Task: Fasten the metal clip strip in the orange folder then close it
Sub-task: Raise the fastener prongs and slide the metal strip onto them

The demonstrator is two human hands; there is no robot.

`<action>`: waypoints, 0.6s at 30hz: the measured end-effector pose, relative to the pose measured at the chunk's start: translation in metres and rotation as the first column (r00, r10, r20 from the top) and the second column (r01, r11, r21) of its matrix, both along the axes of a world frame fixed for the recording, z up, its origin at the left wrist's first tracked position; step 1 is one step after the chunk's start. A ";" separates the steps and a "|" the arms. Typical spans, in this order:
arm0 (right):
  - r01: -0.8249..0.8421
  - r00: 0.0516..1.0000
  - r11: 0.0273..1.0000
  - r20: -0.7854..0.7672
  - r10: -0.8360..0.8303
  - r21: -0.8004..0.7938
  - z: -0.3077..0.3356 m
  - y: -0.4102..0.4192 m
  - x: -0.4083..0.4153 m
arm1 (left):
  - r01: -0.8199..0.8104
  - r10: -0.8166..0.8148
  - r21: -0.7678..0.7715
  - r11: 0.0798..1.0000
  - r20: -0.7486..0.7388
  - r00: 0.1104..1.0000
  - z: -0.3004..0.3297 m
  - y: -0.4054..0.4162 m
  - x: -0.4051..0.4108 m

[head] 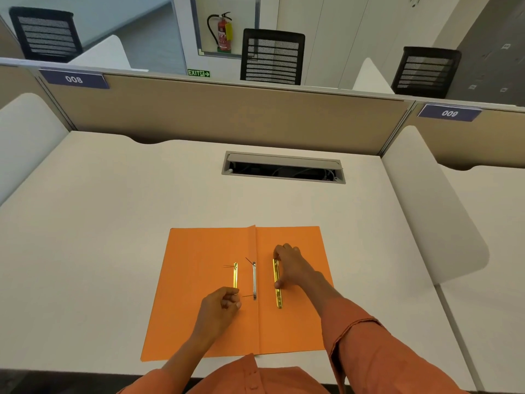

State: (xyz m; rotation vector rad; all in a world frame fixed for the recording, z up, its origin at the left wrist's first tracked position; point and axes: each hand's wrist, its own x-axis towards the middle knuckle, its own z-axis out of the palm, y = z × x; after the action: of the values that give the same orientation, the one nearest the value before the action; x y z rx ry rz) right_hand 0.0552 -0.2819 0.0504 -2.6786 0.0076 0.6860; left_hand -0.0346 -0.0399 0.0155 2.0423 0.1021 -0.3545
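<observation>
**Fastener parts loose: risk of misalignment before closing**

White desk [113, 223] in an office cubicle carries the orange folder [210, 308], open flat. Left hand [220, 305], fingers curled, pinches the near end of a gold strip [235, 275] on the left leaf. Right hand [289, 264] spans and presses the gold clip strip [277, 294] on the right leaf. A silver prong bar [254, 281] sits at the spine, prongs splayed. Likely faults: strip holes missing the prongs, or the cover closed with prongs unbent.

Two bare hands, long orange sleeves [369, 351] with a stitched cuff, orange shirt front [255, 376] at 6 o'clock, small buttons
</observation>
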 end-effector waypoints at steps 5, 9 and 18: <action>0.025 0.999 1.000 -0.035 -0.025 -0.012 0.004 0.003 0.004 | 0.004 -0.004 -0.012 1.000 -0.011 1.000 -0.002 -0.003 0.000; 0.052 0.999 0.999 -0.006 -0.052 0.013 0.009 0.006 0.002 | -0.011 0.008 -0.061 0.998 -0.044 0.999 -0.003 -0.005 0.000; 0.245 0.969 0.913 -0.043 -0.244 0.325 0.022 -0.006 -0.007 | -0.057 0.036 -0.182 0.982 -0.117 0.992 0.003 -0.010 0.002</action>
State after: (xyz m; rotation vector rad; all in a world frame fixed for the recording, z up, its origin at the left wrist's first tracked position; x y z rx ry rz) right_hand 0.0483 -0.2874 0.0722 -2.3050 0.2083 0.5540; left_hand -0.0325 -0.0498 0.0180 1.8333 0.1799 -0.4353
